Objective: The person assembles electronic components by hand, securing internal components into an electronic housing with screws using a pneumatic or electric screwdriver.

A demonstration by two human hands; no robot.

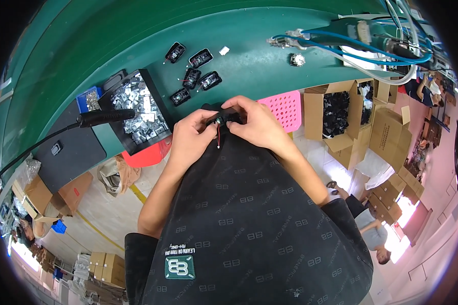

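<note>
Close to my body, at the bench's near edge, I hold a small black plastic housing (223, 118) between both hands. The fingertips of my left hand (193, 134) pinch its left side. My right hand (258, 124) grips its right side, thumb bent toward the middle. A thin red-and-black wire (219, 139) with a small white plug hangs down from it. Something greenish shows inside, too small to make out. Beyond my hands, several similar black housings (200, 58) with loose wires lie on the green bench (249, 61).
At left stands a black tray (160, 114) of shiny metal pieces, with a black-handled corded tool (107, 117) over it. A blue bin (81, 104) sits behind. At right are a pink perforated stool (285, 113), cartons of black parts (313, 114) and a hose-fed fixture (295, 38).
</note>
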